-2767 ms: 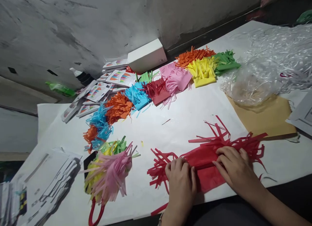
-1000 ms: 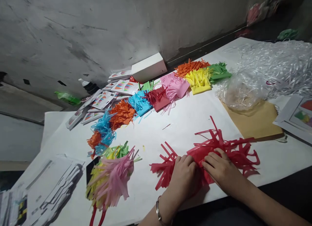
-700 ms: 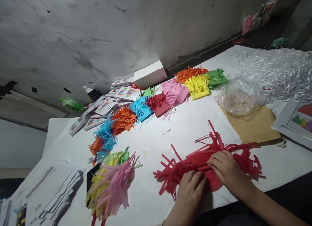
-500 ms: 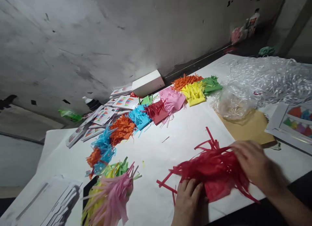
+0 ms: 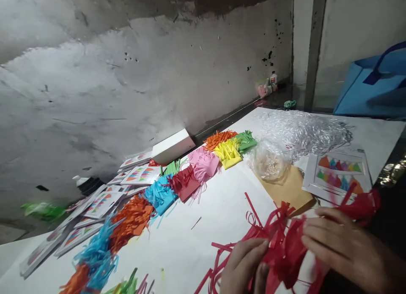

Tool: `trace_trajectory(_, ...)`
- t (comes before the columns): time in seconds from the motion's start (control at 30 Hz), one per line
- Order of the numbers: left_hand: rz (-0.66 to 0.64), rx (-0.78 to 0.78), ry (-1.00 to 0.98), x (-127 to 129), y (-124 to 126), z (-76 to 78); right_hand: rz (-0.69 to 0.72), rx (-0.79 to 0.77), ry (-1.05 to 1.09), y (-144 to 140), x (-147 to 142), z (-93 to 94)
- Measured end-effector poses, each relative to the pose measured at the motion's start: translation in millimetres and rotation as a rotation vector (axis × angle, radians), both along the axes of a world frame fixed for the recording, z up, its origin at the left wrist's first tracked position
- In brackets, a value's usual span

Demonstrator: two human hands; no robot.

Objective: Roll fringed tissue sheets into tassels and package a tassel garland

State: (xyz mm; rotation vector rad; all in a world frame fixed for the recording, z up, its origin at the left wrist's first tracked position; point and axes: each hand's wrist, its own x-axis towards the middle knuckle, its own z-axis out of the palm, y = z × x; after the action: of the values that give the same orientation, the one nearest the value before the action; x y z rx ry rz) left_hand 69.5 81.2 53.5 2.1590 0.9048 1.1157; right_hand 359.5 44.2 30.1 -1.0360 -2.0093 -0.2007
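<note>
A red fringed tissue paper [image 5: 282, 251] lies in a loose heap between my two hands at the lower right. My left hand [image 5: 242, 266] is curled over its near-left edge, thumb and fingers pressed on the paper. On the other side my right hand [image 5: 342, 247], slightly blurred, grips the red paper, and a strip of it sticks out beyond the fingers to the right. Thin red strands spill leftward onto the white tabletop [image 5: 187, 247]. The paper hides parts of the fingertips.
Folded fringed papers in several colours, such as an orange one [image 5: 131, 222] and a yellow one [image 5: 228, 152], run along the wall side. Picture packets [image 5: 104, 203], a white box [image 5: 174, 145], clear stringy plastic [image 5: 304, 131], a brown envelope [image 5: 293, 188] and a blue bag [image 5: 371, 87] surround them.
The view has swung right and up, bringing the blue bag into sight. The red paper, flatter before, is now bunched up between my hands, with part of it drawn out to the right.
</note>
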Motion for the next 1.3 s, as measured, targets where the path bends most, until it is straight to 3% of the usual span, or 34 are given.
trace_trajectory(0.07, -0.188, -0.371, -0.002, 33.0, 11.6, 17.0, 0.155, -0.035, -0.175, 6.2, -21.4, 11.4)
trace_trajectory(0.17, -0.248, -0.996, -0.163, 64.1, 23.5, 18.8, 0.167, -0.036, -0.063, 13.1, -28.8, 13.1)
trace_trajectory(0.2, -0.232, -1.123, -0.233, 69.0, 25.5, 15.0, 0.145, -0.031, 0.027, 14.4, -28.0, 9.9)
trace_trajectory(0.27, -0.228, -1.227, -0.315, 73.4, 26.8, 5.6, 0.127, -0.024, 0.175, 16.1, -26.5, 2.3)
trace_trajectory(0.43, -0.229, -1.162, -0.404, 78.3, 27.3, -9.6, 0.112, -0.117, 0.442, 17.3, -32.5, -3.0)
trace_trajectory(0.63, -0.162, -0.879, -0.391, 87.8, 34.6, -9.9, 0.047, -0.203, 0.688, 18.6, -42.6, -6.3)
trace_trajectory(0.77, -0.153, -1.024, -0.353, 87.8, 35.3, -13.7, 0.057, -0.269, 0.714, 21.8, -40.2, -14.4)
trace_trajectory(0.87, -0.229, -1.135, -0.330, 86.1, 36.0, -15.8, 0.139, -0.381, 0.721, 25.0, -35.6, -15.5)
trace_trajectory(0.97, -0.294, -1.149, -0.257, 82.1, 38.5, -11.4, 0.256, -0.574, 0.747, 27.6, -29.9, -11.8)
trace_trajectory(1.1, -0.287, -1.085, -0.065, 71.8, 40.5, 2.3, 0.292, -0.796, 0.708, 26.8, -20.7, -6.5)
trace_trajectory(1.2, -0.222, -1.008, 0.117, 64.9, 38.8, 13.3, 0.319, -0.823, 0.576, 24.3, -14.6, -3.6)
trace_trajectory(1.3, -0.184, -0.869, 0.263, 61.2, 36.4, 21.3, 0.358, -0.749, 0.452, 22.7, -11.5, -1.0)
